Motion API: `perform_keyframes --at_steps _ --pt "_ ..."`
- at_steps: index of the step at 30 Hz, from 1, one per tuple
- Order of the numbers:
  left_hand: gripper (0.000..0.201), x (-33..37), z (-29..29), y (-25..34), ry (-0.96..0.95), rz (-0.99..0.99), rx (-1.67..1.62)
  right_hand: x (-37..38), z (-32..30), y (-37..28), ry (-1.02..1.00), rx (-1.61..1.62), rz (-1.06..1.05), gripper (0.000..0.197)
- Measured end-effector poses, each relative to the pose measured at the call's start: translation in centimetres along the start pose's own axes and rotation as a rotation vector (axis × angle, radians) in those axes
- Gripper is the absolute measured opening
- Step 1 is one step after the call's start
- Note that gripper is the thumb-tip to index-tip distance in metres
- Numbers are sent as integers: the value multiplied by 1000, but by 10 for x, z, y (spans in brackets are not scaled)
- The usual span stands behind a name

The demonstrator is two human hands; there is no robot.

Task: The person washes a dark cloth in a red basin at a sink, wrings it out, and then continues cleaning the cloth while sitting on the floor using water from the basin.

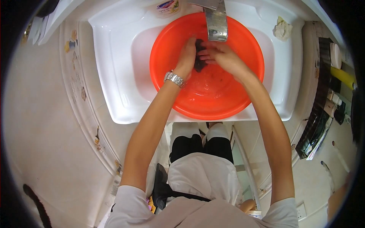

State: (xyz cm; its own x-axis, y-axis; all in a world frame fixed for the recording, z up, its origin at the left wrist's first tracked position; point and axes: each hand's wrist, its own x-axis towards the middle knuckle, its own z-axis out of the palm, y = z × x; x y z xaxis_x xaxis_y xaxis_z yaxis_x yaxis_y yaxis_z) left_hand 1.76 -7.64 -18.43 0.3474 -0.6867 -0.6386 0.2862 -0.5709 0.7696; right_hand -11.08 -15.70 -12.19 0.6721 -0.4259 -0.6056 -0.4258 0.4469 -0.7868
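Flanking a small black item (pixel 199 62) toward eleven o'clock in the round orange plastic basin (pixel 224 104), the cupped left hand (pixel 186 57) and spread right hand (pixel 221 57) perhaps steady it; any pinch is hidden. The silvery metal spout (pixel 216 26) overhangs near twelve.

Orange basin (pixel 207 112) here: left hand (pixel 186 56), right hand (pixel 222 57) and some dark thingy (pixel 199 62) inside, metal tap (pixel 217 25) over its far rim.

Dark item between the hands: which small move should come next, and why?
Perhaps rub the dark item gently between both hands: the left hand lies along one side, the right hand's fingers are at the other, and the red basin below seems to hold water.
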Motion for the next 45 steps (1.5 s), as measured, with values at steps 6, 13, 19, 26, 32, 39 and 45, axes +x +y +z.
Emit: perform_keyframes --at_steps 6,13,19,26,32,39,45 --pt "25 -44 15 27 -37 -31 -260 -68 -1 -9 4 -159 -159 33" --pt "27 -67 21 38 -205 -184 -789 -79 5 -1 413 -191 -177 39" --pt "28 -95 33 37 -47 18 -599 -66 9 -12 59 -53 -18 41" --pt "37 -127 23 38 334 856 747 -53 -11 -27 -104 42 297 15" --pt "73 -113 -7 51 -20 811 1180 -44 3 -47 -277 129 411 14" --pt "9 -80 -13 39 -116 772 1306 -28 25 -20 -139 -1198 18 13" --pt "24 -71 -11 48 -428 181 769 -29 20 -33 -113 -1706 -247 11"
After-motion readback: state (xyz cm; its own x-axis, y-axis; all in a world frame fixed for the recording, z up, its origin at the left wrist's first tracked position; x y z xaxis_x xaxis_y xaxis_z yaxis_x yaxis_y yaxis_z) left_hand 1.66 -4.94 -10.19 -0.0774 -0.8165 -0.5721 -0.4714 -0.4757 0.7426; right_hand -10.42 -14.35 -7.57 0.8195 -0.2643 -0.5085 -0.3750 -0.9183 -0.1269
